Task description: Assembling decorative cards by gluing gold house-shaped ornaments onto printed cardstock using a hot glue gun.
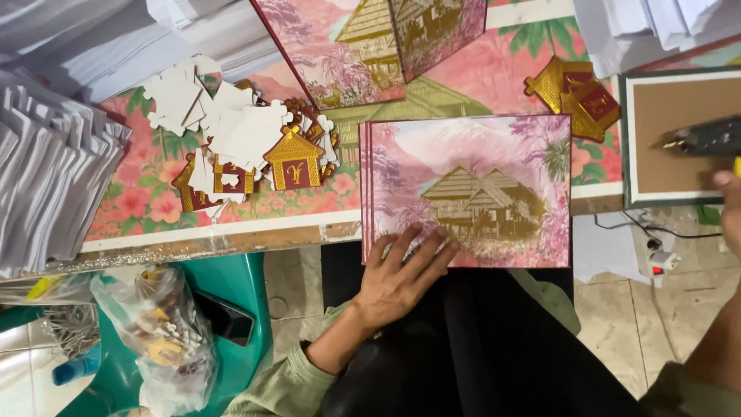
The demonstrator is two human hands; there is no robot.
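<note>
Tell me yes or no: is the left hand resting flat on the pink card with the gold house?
Yes, the left hand lies open, fingers spread, on the lower left corner of the pink card.

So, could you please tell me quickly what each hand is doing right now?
Left hand: open, fingers spread flat on the pink card cover.
Right hand: mostly out of frame beside the glue gun; grip cannot be told.

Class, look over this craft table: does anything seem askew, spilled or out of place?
Yes. The house-shaped cutouts lie in a jumbled heap, some face down showing white backs. The pink card stack under the left hand overhangs the table edge. The right hand is near a glue gun.
</note>
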